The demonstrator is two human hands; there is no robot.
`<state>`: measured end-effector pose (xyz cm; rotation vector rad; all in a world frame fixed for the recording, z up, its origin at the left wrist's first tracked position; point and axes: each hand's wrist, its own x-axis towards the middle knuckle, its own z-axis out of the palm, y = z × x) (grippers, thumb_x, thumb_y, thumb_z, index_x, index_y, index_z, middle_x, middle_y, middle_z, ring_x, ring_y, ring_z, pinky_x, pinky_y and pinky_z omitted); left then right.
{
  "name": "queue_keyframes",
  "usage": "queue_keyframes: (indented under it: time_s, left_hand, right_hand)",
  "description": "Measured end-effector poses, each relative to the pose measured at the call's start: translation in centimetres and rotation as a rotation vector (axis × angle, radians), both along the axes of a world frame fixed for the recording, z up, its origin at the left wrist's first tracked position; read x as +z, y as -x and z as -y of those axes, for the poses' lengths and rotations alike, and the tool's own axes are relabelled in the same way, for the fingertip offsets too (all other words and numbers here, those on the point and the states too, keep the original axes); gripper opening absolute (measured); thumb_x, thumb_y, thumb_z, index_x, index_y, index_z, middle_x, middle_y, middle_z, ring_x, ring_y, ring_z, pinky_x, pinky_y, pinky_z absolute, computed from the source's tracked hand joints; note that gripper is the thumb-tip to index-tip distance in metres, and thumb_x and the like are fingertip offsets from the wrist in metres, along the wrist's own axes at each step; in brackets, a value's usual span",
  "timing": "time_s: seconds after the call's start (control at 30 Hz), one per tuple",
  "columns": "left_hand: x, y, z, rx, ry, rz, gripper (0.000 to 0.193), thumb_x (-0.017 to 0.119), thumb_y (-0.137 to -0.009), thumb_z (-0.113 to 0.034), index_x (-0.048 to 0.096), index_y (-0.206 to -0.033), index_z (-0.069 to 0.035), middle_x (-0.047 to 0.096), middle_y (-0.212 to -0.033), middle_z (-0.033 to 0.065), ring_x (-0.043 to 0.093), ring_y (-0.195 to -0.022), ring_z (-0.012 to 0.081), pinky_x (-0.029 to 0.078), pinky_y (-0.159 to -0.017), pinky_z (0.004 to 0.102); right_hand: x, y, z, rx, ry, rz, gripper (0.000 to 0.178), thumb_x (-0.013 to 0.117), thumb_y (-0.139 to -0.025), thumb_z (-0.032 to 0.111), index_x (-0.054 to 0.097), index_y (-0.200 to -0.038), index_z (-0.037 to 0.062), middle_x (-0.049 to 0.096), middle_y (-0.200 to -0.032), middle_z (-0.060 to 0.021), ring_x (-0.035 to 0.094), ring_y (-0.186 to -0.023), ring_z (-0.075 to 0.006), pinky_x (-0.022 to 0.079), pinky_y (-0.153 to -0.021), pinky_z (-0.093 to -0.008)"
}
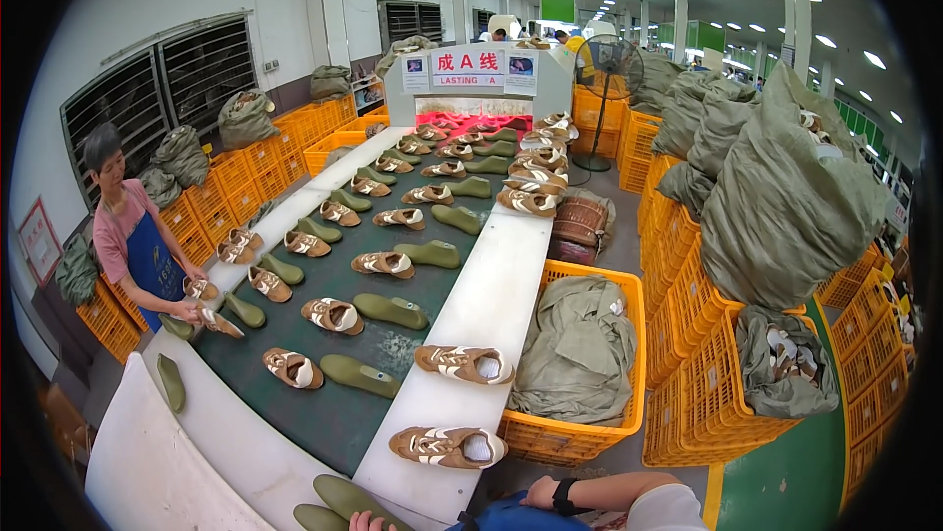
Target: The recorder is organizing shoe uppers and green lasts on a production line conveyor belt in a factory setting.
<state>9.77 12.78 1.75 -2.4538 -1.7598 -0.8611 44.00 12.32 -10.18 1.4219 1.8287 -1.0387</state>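
At the lower edge, the fingers of my left hand [369, 522] are closed round a green shoe last [356, 500]. A second green last [316, 517] lies right beside it. My right hand [538, 493], below a black wristband, is by blue cloth at my front; its fingers are hidden. Ahead of me, a brown-and-cream sneaker [450, 447] rests on the white ledge [481, 305], with another sneaker [464, 364] just beyond. On the dark green conveyor belt [329, 423], a sneaker [293, 368] sits beside a green last [360, 375].
Rows of sneakers and lasts run back to a machine opening [471, 120]. Left of the belt, a co-worker [147, 226] in a blue apron handles sneakers. An orange crate [638, 354] with grey-green cloth stands right of the ledge, near stacked crates [678, 384] and a fan [607, 69].
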Motion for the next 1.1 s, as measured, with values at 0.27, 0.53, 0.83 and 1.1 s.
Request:
queue_keyframes:
  time_s: [0.27,0.53,0.83,1.1]
  left_hand:
    - [0.0,0.1,-0.1,0.026,-0.005,-0.009,0.02,0.063,-0.076,-0.019,0.061,-0.091,-0.006,0.058,-0.107,0.0152,0.053,-0.102,0.0368,0.044,-0.086,0.043]
    - [-0.1,0.2,0.0,0.006,-0.014,-0.007,0.02,0.063,-0.076,-0.018,0.061,-0.091,-0.005,0.058,-0.106,0.0157,0.053,-0.102,0.0368,0.044,-0.085,0.043]
    - [-0.4,0.4,0.2,0.003,0.013,-0.009,0.021,0.063,-0.076,-0.019,0.061,-0.091,-0.005,0.058,-0.107,0.0167,0.052,-0.103,0.0378,0.043,-0.087,0.0434]
    - [-0.5,0.2,0.0,-0.017,-0.039,0.0,0.019,0.064,-0.075,-0.019,0.062,-0.088,-0.006,0.058,-0.105,0.0161,0.053,-0.1,0.0386,0.045,-0.086,0.0443]
  right_hand:
    - [1.9,0.4,-0.3,-0.119,-0.03,-0.046,0.06,0.037,-0.09,0.051,0.063,-0.099,-0.0028,0.062,-0.099,-0.0213,0.057,-0.1,-0.0342,0.04,-0.091,-0.0373]
    - [-0.3,0.3,-0.1,0.007,-0.013,0.018,0.052,0.035,-0.091,0.046,0.062,-0.109,0.0057,0.062,-0.11,-0.0115,0.059,-0.104,-0.0273,0.046,-0.082,-0.0449]
    - [-1.7,-0.2,0.2,-0.073,-0.077,-0.06,0.055,0.037,-0.09,0.047,0.063,-0.098,-0.0015,0.063,-0.099,-0.0188,0.058,-0.097,-0.0339,0.043,-0.086,-0.0392]
    - [-6.1,-0.8,0.9,0.08,-0.325,-0.068,0.034,0.046,-0.084,0.041,0.071,-0.083,0.0176,0.065,-0.089,-0.0119,0.061,-0.087,-0.0285,0.048,-0.072,-0.0375]
